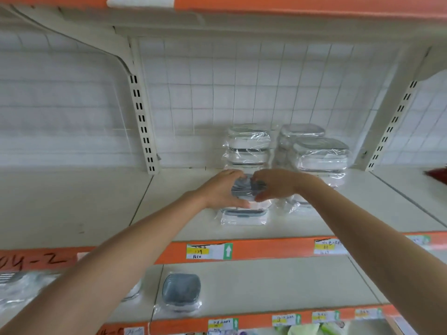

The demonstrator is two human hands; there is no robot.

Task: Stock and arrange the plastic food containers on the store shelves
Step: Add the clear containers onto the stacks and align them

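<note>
While gripped, container (244, 188) atop stack (244, 217).

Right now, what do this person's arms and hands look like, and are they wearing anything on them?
Both forearms are bare as far as the picture shows: no sleeves in view. The left hand and right hand wear no gloves. No watch, bracelet or ring shows on either wrist or hand, though the fingertips are partly hidden and slightly blurred.

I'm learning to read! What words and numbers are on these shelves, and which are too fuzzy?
"139" and "1650": white and yellow price tag with a green arrow, on the orange shelf edge.
"04-2": red handwriting on the left edge strip, partly cut off.
Other price tags, and those on the lower edge: too blurred to read.
</note>
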